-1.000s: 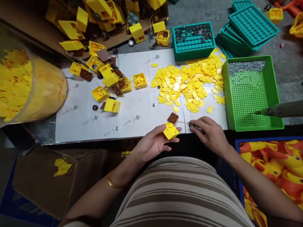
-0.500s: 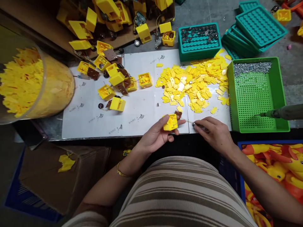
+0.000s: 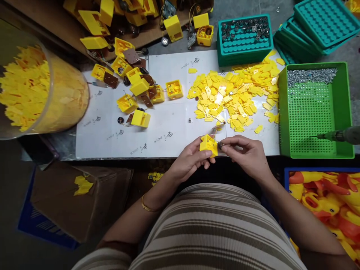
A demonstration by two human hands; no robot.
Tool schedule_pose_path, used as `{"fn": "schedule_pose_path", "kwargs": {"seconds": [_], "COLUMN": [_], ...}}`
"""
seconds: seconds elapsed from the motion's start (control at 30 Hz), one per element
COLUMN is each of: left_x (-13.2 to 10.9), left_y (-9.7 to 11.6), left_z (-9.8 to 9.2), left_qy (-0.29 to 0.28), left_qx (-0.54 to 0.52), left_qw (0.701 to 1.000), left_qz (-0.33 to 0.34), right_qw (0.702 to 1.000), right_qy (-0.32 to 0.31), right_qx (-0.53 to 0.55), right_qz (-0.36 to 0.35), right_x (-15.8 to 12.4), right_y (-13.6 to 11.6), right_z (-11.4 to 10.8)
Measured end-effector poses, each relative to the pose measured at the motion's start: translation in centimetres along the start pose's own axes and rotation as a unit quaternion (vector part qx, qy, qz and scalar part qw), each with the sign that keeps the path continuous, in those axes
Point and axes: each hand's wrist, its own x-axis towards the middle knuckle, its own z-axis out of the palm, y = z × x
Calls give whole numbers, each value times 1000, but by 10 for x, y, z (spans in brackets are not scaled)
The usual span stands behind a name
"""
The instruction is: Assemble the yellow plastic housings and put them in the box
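Observation:
Near the table's front edge, my left hand grips a small yellow plastic box, its open side up. A brown circuit board hangs by wires beyond the box. Between the thumb and fingertips of my right hand is a small dark round speaker, close to the box's right side. Just beyond both hands lies a heap of flat yellow plastic pieces.
Several wired yellow boxes lie on the left of the white board. A tub of yellow pieces stands far left. At right are a green basket with screws, a screwdriver tip over it, and a teal tray.
My right hand has brought the speaker left, up to the yellow box. The box has tilted in my left hand, and the circuit board has swung up beyond it. The view has shifted slightly.

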Motion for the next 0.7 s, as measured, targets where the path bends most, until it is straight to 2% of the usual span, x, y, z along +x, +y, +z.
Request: {"fn": "schedule_pose_path", "kwargs": {"seconds": [0.1,0.2,0.43,0.57,0.7], "left_x": [0,0,-1,-1,0], "left_y": [1,1,3,3,3], "left_z": [-1,-2,-5,-5,-2], "left_qy": [-30,-46,-43,-33,-23], "left_qx": [-35,-65,-69,-52,-27], "left_qw": [999,997,995,997,998], "left_qz": [-10,-16,-49,-52,-55], "right_qw": [986,964,916,892,845], "right_qy": [-22,-56,-132,-152,-165], "right_qx": [-121,-197,-326,-365,-452], "right_qz": [-117,-167,-195,-220,-236], "right_x": [1,3,6,7,6], "right_y": [-2,-3,-12,-17,-25], "right_z": [2,-1,-6,-6,-4]}}
